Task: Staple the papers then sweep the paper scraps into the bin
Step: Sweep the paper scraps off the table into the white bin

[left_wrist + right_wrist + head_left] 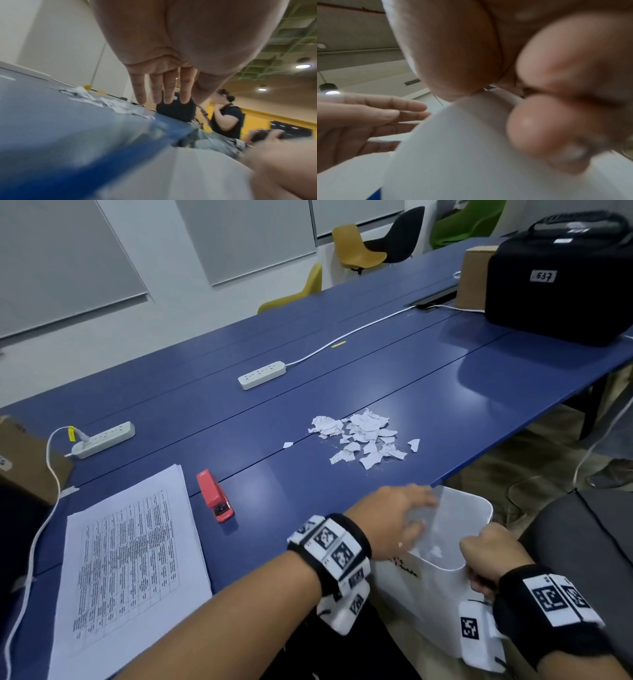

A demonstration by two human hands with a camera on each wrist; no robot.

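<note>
White paper scraps (pixel 363 436) lie heaped near the stapled papers (pixel 130 563), red stapler (pixel 215 495) and translucent bin (pixel 452 529).

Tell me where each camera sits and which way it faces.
Head: above, looking down the table at scraps, bin; both forearms show.
Left wrist: under left hand, facing along straight fingers toward scraps.
Right wrist: under right hand, its grip curled on the bin rim.
Shared: all three show the bin.

power strips (pixel 262 374) (pixel 103 439) | black case (pixel 558 278) | cardboard box (pixel 24 460) | chairs (pixel 359 248)
</note>
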